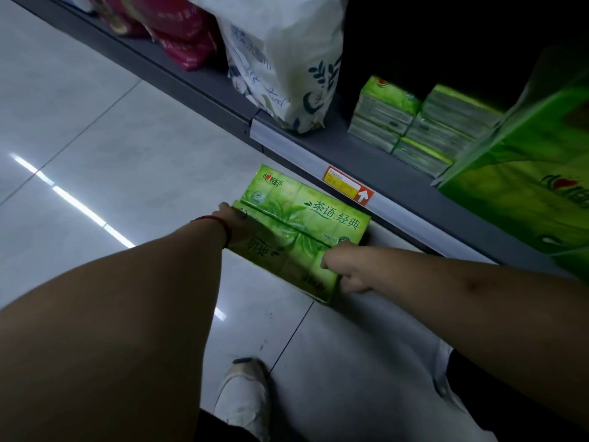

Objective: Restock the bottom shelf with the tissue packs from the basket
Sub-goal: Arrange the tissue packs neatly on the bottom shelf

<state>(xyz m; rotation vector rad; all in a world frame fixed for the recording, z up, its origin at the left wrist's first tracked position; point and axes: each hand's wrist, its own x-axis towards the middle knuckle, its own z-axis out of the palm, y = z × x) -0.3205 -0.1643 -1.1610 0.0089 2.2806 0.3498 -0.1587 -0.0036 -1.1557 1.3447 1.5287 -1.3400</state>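
Before the bottom shelf [411, 183], left hand [232, 224] and right hand [342, 266] clasp the green tissue packs [302, 215] endwise; probably light, squashy, slick-wrapped.

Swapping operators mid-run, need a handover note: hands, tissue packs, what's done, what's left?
Hands: the left hand grips the left end of the two green tissue packs; the right hand grips their right end.
Where: the packs are in front of the bottom shelf, not yet on it. The basket is not in view.
Done: stacked green packs already sit further in on the shelf, beside a white floral bag.
Left: set the held packs on the shelf, probably in front of the stack. How many remain cannot be told.
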